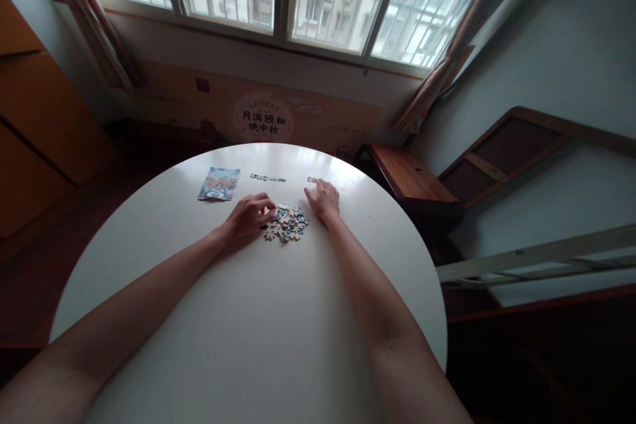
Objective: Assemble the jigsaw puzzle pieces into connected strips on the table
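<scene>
A loose heap of jigsaw pieces [285,224], some pale side up and some coloured, lies on the white round table [258,318]. My left hand [252,213] rests against the heap's left edge. Its fingers are curled in, and whatever is between the fingertips is hidden. Beyond the heap, to the right, my right hand [324,199] lies palm down with its thumb apart from the fingers. The fingertips reach a small group of jigsaw pieces [311,179], partly covered by the hand. Further left, a row of jigsaw pieces [268,178] lies near the far side of the table.
A colourful printed packet [219,184] lies flat at the table's far left. Behind the table's right edge stands a wooden bench [412,175], with a folded chair-like wooden frame [517,146] by the wall. A barred window is ahead.
</scene>
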{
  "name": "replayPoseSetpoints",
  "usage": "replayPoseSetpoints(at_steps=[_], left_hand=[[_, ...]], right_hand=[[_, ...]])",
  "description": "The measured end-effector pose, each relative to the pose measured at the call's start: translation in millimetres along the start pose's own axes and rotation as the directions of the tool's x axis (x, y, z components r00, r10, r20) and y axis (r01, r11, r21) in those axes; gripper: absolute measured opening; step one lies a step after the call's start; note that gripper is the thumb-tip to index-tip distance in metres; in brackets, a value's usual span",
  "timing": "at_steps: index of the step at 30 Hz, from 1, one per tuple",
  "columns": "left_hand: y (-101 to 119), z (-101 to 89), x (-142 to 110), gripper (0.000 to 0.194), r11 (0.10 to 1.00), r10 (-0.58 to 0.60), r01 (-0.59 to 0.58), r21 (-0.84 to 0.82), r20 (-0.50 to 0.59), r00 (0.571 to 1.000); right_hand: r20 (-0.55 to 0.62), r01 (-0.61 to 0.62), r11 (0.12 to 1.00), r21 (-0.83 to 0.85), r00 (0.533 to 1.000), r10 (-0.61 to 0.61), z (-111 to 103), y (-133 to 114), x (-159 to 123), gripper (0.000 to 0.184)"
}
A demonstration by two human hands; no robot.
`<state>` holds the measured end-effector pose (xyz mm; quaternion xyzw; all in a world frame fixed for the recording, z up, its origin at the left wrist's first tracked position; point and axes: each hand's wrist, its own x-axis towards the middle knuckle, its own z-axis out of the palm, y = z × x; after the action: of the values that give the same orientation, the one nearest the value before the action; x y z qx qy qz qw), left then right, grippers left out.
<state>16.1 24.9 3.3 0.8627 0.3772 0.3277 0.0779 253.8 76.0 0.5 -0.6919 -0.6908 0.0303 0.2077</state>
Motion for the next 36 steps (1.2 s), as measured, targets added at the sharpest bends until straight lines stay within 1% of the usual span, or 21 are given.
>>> replayPoseSetpoints(at_steps=[4, 7, 9, 12, 15, 17, 22, 27, 30, 33, 36], left_hand=[[-2.1, 0.9, 0.1, 0.016, 0.999, -0.022, 0.021, -0.030, -0.011, 1.000], [-2.4, 1.0, 0.6, 0.016, 0.998, -0.031, 0.031, -0.047, -0.009, 0.999], [-2.3, 1.2, 0.8, 0.016, 0.998, -0.036, 0.036, -0.050, -0.010, 0.999], [-2.5, 1.9, 0.7, 0.015, 0.998, -0.039, 0.038, -0.051, -0.015, 0.999], [-2.5, 2.3, 0.6, 0.015, 0.998, -0.039, 0.038, -0.050, -0.019, 0.999], [-2.2, 2.0, 0.6, 0.015, 0.998, -0.039, 0.038, -0.047, -0.017, 0.999], [-2.4, 1.6, 0.8, 0.015, 0.998, -0.037, 0.036, -0.043, -0.014, 0.999], [-3.1, 2.5, 0.6, 0.015, 0.998, -0.035, 0.034, -0.053, -0.013, 0.999], [-2.7, 2.0, 0.5, 0.014, 0.998, -0.026, 0.026, -0.057, -0.014, 1.000], [-2.2, 1.1, 0.4, 0.013, 0.998, -0.021, 0.020, -0.053, -0.014, 1.000], [-2.0, 0.7, 0.4, 0.013, 0.999, -0.023, 0.023, -0.046, -0.009, 1.000]], right_hand=[[-0.085, -0.038, 0.979, 0.202, 0.995, 0.056, -6.3, 7.6, 0.4, 0.040], [-0.119, -0.076, 0.938, 0.339, 0.985, 0.123, -11.4, 11.1, -1.9, 0.037], [-0.140, -0.065, 0.907, 0.417, 0.981, 0.134, -14.2, 10.4, -5.3, 0.035], [-0.163, 0.015, 0.843, 0.538, 0.983, 0.086, -16.6, 5.0, -13.1, 0.035], [-0.162, 0.081, 0.802, 0.592, 0.987, 0.020, -15.4, -1.4, -24.4, 0.033], [-0.147, 0.096, 0.812, 0.576, 0.989, -0.013, -12.6, -4.0, -32.7, 0.030], [-0.113, 0.107, 0.905, 0.412, 0.991, -0.066, -6.6, -6.8, -47.1, 0.024], [-0.068, 0.057, 0.974, 0.221, 0.997, -0.043, -11.2, -13.8, -53.0, 0.026], [-0.018, 0.039, 0.987, 0.155, 0.999, -0.037, -15.2, -18.3, -57.3, 0.027], [0.014, 0.042, 0.993, 0.113, 0.999, -0.044, -17.7, -21.4, -62.2, 0.021], [0.022, 0.047, 0.996, 0.082, 0.999, -0.049, -18.6, -23.6, -65.9, 0.018]])
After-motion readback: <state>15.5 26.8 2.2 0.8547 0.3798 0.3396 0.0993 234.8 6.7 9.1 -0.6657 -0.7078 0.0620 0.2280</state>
